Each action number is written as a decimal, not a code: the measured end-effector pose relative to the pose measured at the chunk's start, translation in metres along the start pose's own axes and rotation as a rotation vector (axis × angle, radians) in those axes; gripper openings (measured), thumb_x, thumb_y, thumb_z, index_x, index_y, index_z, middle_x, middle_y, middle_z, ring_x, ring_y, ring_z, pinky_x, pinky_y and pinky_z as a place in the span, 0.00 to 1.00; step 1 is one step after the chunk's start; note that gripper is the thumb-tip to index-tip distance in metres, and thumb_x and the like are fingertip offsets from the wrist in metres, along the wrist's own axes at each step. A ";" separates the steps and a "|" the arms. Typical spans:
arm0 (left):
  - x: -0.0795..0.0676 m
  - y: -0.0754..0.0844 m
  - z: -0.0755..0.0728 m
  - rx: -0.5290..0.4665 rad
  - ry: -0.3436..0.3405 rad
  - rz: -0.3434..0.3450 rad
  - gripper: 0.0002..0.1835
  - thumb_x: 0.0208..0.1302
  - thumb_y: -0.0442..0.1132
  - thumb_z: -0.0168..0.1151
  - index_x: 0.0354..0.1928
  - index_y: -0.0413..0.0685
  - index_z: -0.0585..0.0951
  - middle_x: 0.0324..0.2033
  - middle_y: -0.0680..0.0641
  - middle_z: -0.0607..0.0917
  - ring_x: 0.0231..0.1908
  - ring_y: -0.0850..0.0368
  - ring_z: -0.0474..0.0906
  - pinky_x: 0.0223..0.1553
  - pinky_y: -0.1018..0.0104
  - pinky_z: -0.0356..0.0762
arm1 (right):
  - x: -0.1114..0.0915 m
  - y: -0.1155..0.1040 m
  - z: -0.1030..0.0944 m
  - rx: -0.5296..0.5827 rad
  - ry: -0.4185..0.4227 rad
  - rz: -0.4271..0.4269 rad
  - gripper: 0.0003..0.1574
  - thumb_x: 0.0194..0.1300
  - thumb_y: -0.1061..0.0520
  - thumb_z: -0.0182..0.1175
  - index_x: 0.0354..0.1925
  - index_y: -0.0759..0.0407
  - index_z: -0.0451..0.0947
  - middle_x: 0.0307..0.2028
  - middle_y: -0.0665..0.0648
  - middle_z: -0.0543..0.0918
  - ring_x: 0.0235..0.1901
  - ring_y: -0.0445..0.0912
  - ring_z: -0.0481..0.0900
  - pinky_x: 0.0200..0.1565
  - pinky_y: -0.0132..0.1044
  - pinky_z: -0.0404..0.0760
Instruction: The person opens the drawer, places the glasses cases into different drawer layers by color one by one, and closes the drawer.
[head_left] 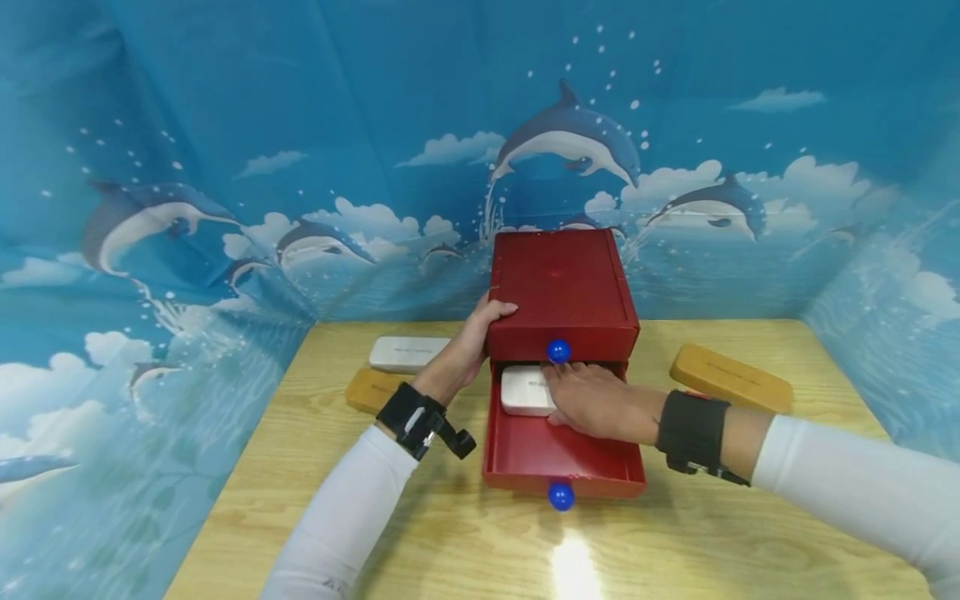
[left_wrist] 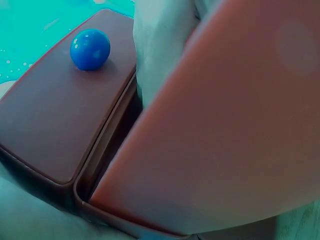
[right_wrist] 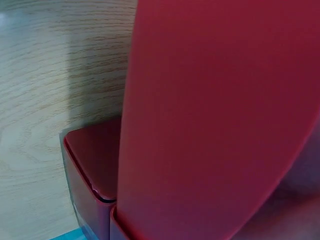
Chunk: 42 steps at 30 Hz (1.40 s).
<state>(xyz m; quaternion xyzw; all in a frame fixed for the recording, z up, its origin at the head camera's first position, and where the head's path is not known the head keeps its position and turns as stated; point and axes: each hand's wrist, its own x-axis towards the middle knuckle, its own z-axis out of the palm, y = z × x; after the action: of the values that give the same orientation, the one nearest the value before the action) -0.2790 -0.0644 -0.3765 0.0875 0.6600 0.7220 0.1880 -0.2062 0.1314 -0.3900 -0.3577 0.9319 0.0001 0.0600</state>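
A red two-drawer box (head_left: 558, 275) stands at the back middle of the table, its lower drawer (head_left: 570, 450) pulled out and its upper one closed. My left hand (head_left: 471, 337) holds the box's left side, thumb over the top edge; its other fingers are mostly hidden. Inside the lower drawer lies a white oblong case (head_left: 525, 392) with small print. My right hand (head_left: 588, 400) reaches in from the right and grips the case's right end, thumb at its near edge. Both wrist views are largely filled by the drawer's wall, which hides the case.
Left of the box lie another white case (head_left: 405, 354) and a brown-yellow case (head_left: 371, 389). A second brown-yellow case (head_left: 731, 377) lies to the right, behind my right forearm. Blue ball knobs (head_left: 558, 351) mark the drawer fronts. A dolphin-printed backdrop (head_left: 420, 100) rises behind the wooden table (head_left: 315, 467).
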 end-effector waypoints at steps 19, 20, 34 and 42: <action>-0.001 0.003 -0.001 0.004 -0.014 -0.003 0.32 0.62 0.53 0.53 0.67 0.64 0.56 0.58 0.47 0.70 0.53 0.48 0.71 0.52 0.51 0.68 | -0.043 -0.001 -0.051 0.058 0.185 -0.202 0.23 0.64 0.46 0.61 0.52 0.58 0.78 0.43 0.54 0.83 0.42 0.45 0.80 0.44 0.40 0.80; -0.001 0.003 -0.001 0.005 -0.015 -0.005 0.32 0.62 0.53 0.53 0.67 0.64 0.55 0.58 0.47 0.69 0.53 0.48 0.71 0.52 0.51 0.68 | -0.046 0.000 -0.056 0.089 0.223 -0.212 0.21 0.64 0.46 0.61 0.51 0.57 0.79 0.42 0.52 0.84 0.42 0.44 0.80 0.44 0.40 0.80; -0.002 -0.001 -0.002 0.003 -0.019 -0.004 0.32 0.63 0.53 0.52 0.67 0.63 0.55 0.58 0.46 0.69 0.52 0.47 0.71 0.52 0.51 0.68 | -0.054 0.052 -0.084 0.503 0.549 0.319 0.36 0.66 0.37 0.54 0.62 0.58 0.69 0.57 0.61 0.75 0.50 0.56 0.76 0.46 0.55 0.76; -0.001 -0.001 -0.001 -0.003 -0.001 -0.029 0.33 0.62 0.53 0.53 0.68 0.63 0.55 0.58 0.45 0.70 0.52 0.48 0.72 0.52 0.52 0.68 | -0.045 0.076 -0.071 0.628 0.348 0.461 0.57 0.63 0.27 0.49 0.71 0.65 0.49 0.64 0.70 0.65 0.58 0.63 0.69 0.49 0.58 0.74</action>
<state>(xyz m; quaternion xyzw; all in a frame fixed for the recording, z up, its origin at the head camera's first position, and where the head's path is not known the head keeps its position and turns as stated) -0.2781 -0.0655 -0.3771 0.0780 0.6600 0.7203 0.1987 -0.2319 0.2145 -0.3174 -0.0988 0.9386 -0.3306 0.0062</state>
